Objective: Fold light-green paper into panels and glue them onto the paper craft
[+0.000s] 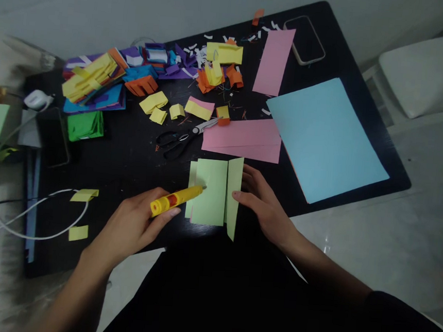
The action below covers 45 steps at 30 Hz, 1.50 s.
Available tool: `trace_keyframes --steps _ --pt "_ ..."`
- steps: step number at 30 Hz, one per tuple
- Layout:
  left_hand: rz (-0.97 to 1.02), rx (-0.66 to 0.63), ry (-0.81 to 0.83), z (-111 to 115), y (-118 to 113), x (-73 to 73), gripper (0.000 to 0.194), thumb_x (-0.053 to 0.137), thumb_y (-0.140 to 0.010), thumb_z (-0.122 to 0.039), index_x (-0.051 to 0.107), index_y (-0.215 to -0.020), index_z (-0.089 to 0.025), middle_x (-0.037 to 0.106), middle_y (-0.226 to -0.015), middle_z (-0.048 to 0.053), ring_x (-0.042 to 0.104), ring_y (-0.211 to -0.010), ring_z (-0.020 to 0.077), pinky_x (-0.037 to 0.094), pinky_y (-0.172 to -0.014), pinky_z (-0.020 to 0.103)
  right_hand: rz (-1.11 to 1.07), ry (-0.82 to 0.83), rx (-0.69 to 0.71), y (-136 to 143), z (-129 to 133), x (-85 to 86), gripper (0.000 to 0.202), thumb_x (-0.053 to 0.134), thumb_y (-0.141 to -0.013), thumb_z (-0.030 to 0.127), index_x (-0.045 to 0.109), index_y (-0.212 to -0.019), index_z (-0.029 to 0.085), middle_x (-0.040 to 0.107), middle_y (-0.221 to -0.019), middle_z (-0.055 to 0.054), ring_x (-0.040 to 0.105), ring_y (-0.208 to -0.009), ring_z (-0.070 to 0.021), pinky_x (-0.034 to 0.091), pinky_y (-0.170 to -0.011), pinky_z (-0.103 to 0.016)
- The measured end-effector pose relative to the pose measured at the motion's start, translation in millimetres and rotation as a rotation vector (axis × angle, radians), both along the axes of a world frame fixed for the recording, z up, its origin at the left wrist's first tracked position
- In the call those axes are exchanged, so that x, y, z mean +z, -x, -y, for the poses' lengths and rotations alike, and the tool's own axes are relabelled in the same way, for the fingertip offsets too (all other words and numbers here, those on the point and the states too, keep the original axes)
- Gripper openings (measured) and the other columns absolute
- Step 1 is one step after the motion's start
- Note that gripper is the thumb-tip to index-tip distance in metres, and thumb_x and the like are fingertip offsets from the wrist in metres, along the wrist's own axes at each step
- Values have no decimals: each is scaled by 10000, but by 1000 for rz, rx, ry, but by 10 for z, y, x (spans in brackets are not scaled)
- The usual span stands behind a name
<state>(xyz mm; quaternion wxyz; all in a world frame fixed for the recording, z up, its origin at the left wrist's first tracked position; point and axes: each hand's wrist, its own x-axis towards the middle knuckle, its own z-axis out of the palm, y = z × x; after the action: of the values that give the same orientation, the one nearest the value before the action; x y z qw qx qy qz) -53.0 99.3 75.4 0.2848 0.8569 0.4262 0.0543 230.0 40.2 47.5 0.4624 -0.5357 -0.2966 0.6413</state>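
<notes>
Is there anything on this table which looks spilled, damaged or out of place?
Mainly litter: white paper scraps lie strewn toward the table's far edge, and a small orange bit lies loose by the scissors, unlike the flat light blue sheet. The green paper shows no clear damage.

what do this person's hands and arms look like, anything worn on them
The left hand and right hand are bare: no gloves or jewellery visible. The left forearm and right forearm are uncovered; a black sleeve shows at the right elbow.
</notes>
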Motion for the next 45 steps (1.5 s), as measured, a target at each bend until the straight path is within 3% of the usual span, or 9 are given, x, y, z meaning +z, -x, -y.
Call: trace_keyframes --steps 10,13,18,26,37,45 --pt "27 -86 97 161 155 50 220 554 -1043 -430 635 -1035 -225 702 -878 14 685 -693 165 534 -631 296 11 -4 1 -6 8 -20 577 757 -864 368 535 -1390 290 568 -1525 -106 558 -1398 -317 403 -1224 -601" --pt "74 -130 115 162 121 69 204 573 -1040 -408 631 -1125 -233 741 -969 31 722 -773 170 565 -682 290 13 -7 -1 -4 12 -24 572 756 -872 379 535 -1392 297 568 -1528 -102 551 -1409 -320 403 -1226 -607" --pt "58 -167 90 117 0 54 194 561 -1047 -411 621 -1079 -229 718 -937 29 701 -760 172 557 -682 305 15 -12 -3 1 11 -3 549 744 -877 364 540 -1382 303 577 -1519 -95 559 -1404 -316 416 -1220 -605" --pt "0 -112 46 -11 -91 21 251 526 -1055 -448 609 -973 -225 648 -834 9 649 -684 169 498 -636 306 -17 4 -9 -2 11 29 577 760 -864 367 532 -1387 278 565 -1530 -108 562 -1397 -303 418 -1220 -574" --pt "-27 -53 -50 -226 -259 -79 343 496 -1048 -525 633 -981 -218 686 -882 48 670 -739 204 514 -663 333 -7 7 9 -11 8 29 565 752 -871 370 531 -1385 291 566 -1538 -101 558 -1405 -311 421 -1209 -600" --pt "122 -31 -89 -223 -168 -25 257 573 -1040 -451 662 -1160 -241 752 -1009 44 734 -837 212 577 -756 326 6 14 10 -15 21 27 570 748 -879 367 530 -1401 294 563 -1536 -102 576 -1383 -304 434 -1206 -588"
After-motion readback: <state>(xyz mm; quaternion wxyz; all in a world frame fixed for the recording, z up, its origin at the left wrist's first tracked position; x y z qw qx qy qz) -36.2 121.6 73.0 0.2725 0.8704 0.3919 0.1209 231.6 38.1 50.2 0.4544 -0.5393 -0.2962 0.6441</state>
